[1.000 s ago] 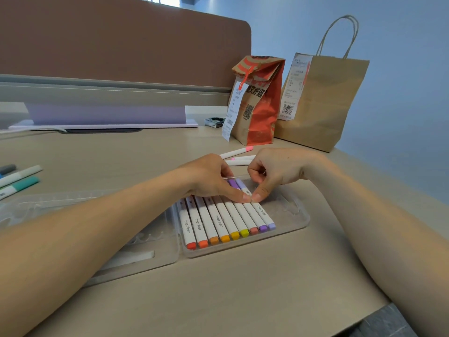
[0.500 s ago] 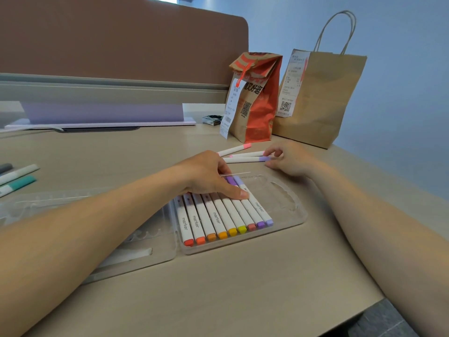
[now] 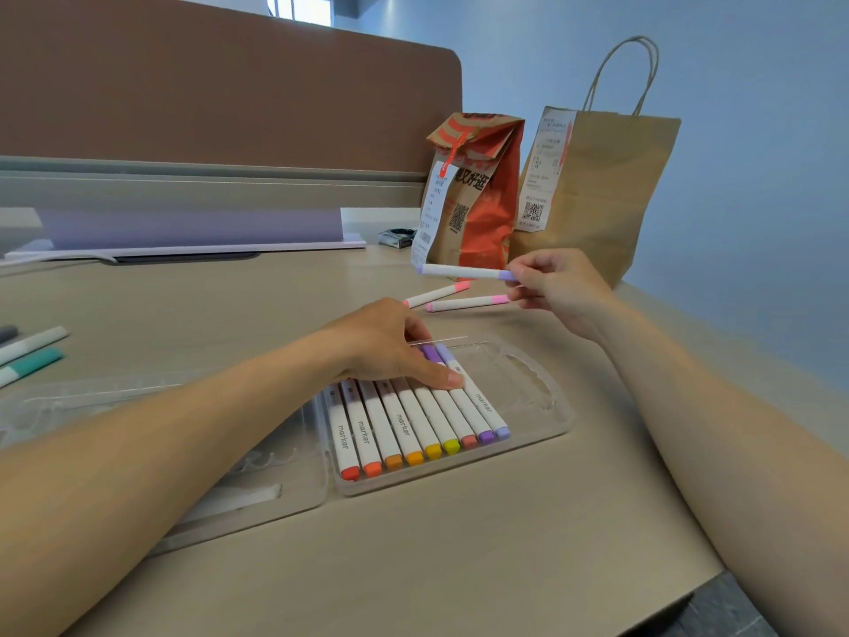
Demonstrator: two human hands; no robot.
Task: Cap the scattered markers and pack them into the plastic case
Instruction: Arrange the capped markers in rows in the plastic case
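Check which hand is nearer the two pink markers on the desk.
Right. The right hand holds a purple marker just above and beside the pink markers; the left hand rests on the markers in the case, farther off.

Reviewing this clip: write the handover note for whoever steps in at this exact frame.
Left hand: pressing flat on the row of markers in the plastic case, holding nothing.
Right hand: pinching a capped lilac marker in the air above the desk.
Done: nine capped markers lie side by side in the case.
Left: seat the lilac one, then the two pink markers behind the case and the loose ones at far left; close the lid.
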